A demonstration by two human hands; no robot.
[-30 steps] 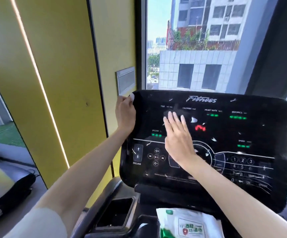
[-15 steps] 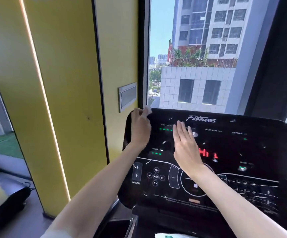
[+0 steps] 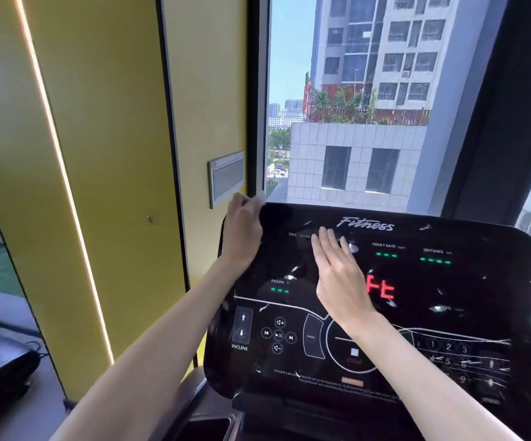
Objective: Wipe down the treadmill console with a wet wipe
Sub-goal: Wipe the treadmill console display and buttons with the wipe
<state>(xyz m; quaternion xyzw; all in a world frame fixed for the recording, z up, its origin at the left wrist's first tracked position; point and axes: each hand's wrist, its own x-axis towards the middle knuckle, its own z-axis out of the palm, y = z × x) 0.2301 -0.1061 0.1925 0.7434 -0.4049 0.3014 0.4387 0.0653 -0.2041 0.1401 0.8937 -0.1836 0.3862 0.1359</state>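
Note:
The black treadmill console [image 3: 467, 313] fills the lower right, with lit green readouts and red characters in the middle. My left hand [image 3: 241, 230] grips its top left corner, fingers curled over the edge. My right hand [image 3: 340, 275] lies flat on the screen, fingers together and pointing up toward the "TIME" label. A thin greyish wet wipe [image 3: 311, 234] shows faintly around the fingertips; most of it is hidden under the palm. Small shiny wet marks dot the panel.
A yellow wall panel [image 3: 105, 186] with a lit strip stands close on the left, carrying a grey vent plate [image 3: 226, 178]. Behind the console is a large window [image 3: 353, 106]. A dark cup-holder recess [image 3: 206, 428] sits below the console's left side. A black machine [image 3: 0, 377] lies at the lower left.
My right hand slid up the screen from the middle toward the top. The view tilted upward, so the wipes packet below the console dropped out of sight. The red display characters changed.

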